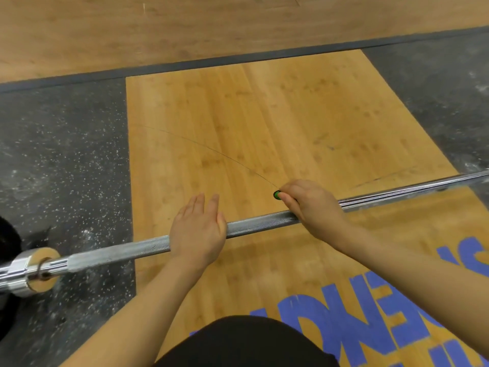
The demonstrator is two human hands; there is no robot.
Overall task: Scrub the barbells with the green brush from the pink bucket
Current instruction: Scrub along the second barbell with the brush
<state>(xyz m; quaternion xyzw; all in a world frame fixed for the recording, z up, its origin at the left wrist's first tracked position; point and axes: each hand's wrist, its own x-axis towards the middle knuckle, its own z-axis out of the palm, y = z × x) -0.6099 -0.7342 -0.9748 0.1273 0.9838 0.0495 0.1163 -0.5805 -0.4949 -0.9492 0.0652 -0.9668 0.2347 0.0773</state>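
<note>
A silver barbell (pixel 259 222) lies across the view from lower left to upper right, above a wooden lifting platform. My left hand (pixel 197 231) rests flat on the knurled shaft with straight fingers pointing away from me. My right hand (pixel 313 207) sits on the bar further right and grips the green brush (pixel 277 194). Only the brush's green and black tip shows past my fingers; the rest is hidden in my fist. The pink bucket is not in view.
The barbell's chrome sleeve with a wooden collar (pixel 39 271) is at the lower left over black speckled rubber flooring (pixel 60 160). The wooden platform (pixel 264 123) has blue lettering (pixel 370 313) near me. A black plate edge (pixel 8 242) shows at far left.
</note>
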